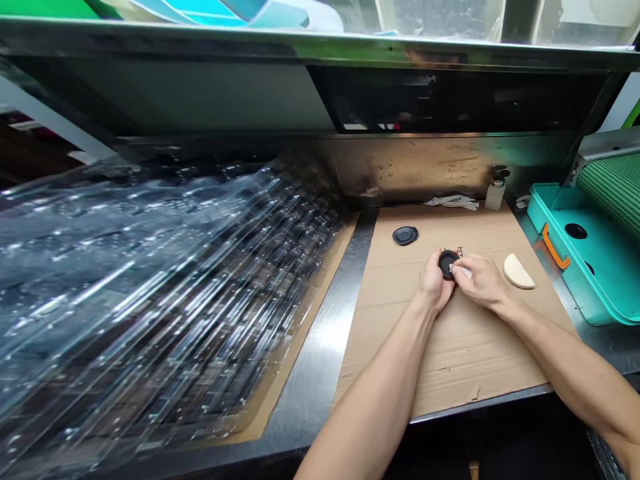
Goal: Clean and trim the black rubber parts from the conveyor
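My left hand (434, 281) holds a small round black part (448, 262) above the cardboard sheet (450, 360). My right hand (477, 280) is closed on something small and white, perhaps a cloth or swab, whose tip touches the face of the black part. Another dark round part (405, 235) lies on the cardboard, to the upper left of my hands. A cream-coloured half-round pad (518, 271) rests to the right of my right hand.
Stacked clear plastic trays (200, 287) fill the left side. A pump bottle (495, 192) and white gloves (453, 201) sit at the back. On the right, a teal bin (605, 267) with an orange handle holds dark round parts, beside a green mesh belt (615, 187).
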`<state>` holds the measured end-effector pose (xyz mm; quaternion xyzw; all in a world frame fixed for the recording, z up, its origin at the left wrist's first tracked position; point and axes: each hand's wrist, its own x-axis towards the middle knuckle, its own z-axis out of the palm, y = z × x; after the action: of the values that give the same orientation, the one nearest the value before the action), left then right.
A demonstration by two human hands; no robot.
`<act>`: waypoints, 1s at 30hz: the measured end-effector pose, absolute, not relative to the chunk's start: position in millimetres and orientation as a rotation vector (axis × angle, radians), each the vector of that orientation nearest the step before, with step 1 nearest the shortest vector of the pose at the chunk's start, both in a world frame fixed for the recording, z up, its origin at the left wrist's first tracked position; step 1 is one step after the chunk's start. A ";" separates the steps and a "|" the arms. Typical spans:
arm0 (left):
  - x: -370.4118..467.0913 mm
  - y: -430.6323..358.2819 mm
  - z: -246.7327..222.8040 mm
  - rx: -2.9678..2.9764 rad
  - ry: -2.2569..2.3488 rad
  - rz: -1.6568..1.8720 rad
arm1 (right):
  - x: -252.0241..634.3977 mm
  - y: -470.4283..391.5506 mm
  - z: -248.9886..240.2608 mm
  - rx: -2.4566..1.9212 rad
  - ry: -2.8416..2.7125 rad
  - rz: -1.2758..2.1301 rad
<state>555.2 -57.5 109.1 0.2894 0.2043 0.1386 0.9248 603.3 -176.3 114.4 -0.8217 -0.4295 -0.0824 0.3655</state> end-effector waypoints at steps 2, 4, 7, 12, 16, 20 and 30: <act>553.3 -49.9 113.3 0.524 0.396 0.216 | 616.3 -185.5 118.5 -2.060 -0.922 -0.307; 551.4 -44.4 117.5 0.474 0.392 0.167 | 630.8 -196.0 121.8 -2.023 -0.734 -0.421; 548.4 -40.9 122.5 0.433 0.384 0.113 | 646.0 -206.4 123.6 -2.006 -0.602 -0.442; 543.3 -41.1 128.4 0.404 0.355 0.096 | 646.6 -204.5 121.7 -1.972 -0.566 -0.326; 541.8 -40.6 129.4 0.411 0.346 0.064 | 637.7 -199.2 122.8 -1.900 -0.557 -0.135; 544.9 -44.9 122.9 0.458 0.303 0.050 | 619.7 -194.4 129.2 -1.854 -0.680 -0.102; 546.5 -86.0 118.1 0.487 0.287 0.089 | 597.1 -171.7 118.5 -1.930 -0.866 -0.398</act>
<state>546.5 -86.0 118.1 0.2404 0.1413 0.0438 0.9593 597.1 -171.7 118.5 -0.7891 -0.3541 -0.1626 0.4748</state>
